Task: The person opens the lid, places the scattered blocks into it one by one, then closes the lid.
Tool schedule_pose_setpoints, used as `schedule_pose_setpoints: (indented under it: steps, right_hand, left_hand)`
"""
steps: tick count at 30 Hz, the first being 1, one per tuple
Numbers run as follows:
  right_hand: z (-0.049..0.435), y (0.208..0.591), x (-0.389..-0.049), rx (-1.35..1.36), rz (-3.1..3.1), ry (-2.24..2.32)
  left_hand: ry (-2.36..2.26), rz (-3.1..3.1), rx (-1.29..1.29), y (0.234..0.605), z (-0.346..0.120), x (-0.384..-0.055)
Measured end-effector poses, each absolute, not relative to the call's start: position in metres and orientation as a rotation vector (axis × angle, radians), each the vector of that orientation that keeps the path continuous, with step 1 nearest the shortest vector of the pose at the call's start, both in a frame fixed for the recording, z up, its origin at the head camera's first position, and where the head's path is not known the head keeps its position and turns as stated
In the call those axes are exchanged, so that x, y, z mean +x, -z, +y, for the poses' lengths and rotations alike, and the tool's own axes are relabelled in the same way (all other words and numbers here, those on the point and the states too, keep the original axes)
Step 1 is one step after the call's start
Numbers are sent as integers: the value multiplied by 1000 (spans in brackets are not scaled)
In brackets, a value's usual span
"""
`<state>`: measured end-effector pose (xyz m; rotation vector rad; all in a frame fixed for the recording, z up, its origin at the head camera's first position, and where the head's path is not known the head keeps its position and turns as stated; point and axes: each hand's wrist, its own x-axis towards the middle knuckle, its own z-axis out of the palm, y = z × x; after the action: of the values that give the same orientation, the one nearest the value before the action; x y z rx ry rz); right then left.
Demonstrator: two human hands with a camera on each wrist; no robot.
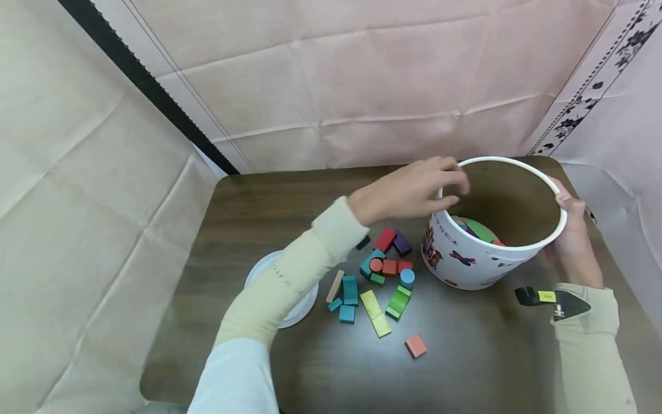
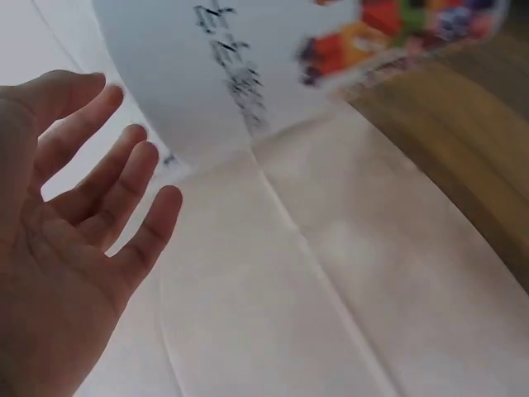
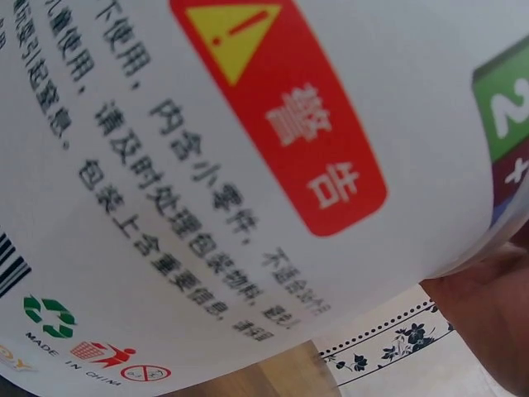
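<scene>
A white round bucket with printed pictures stands tilted on the right side of the table. My right hand grips its rim from the right, thumb over the edge. Beside the left part of the rim hovers my left hand, fingers loosely bent and nothing in them; in the left wrist view its fingers are spread apart from the bucket wall. Inside the bucket lies a green round piece with some red next to it. The right wrist view is mostly filled by the bucket's printed label.
Several coloured wooden blocks lie mid-table, left of the bucket. Nearer the front is a lone pink block. A white round lid or plate is partly covered by my left forearm. Pale cloth hangs behind the table.
</scene>
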<state>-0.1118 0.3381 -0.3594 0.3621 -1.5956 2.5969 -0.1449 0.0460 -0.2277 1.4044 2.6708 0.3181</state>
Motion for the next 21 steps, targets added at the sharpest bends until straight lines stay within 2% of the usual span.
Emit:
schedule_pose_setpoints:
  steps: [5,11,21]
  right_hand:
    - [338,356,-114,370,-1576,-2593]
    - [341,356,-114,368,-1554,-2622]
    - [340,360,-115,349,-1554,-2636]
  left_hand:
    - [-495,2709,1210,244,-13,-123]
    - [-508,2649,999,281,-60,-102]
    - [-265,2564,843,361,-74,-85]
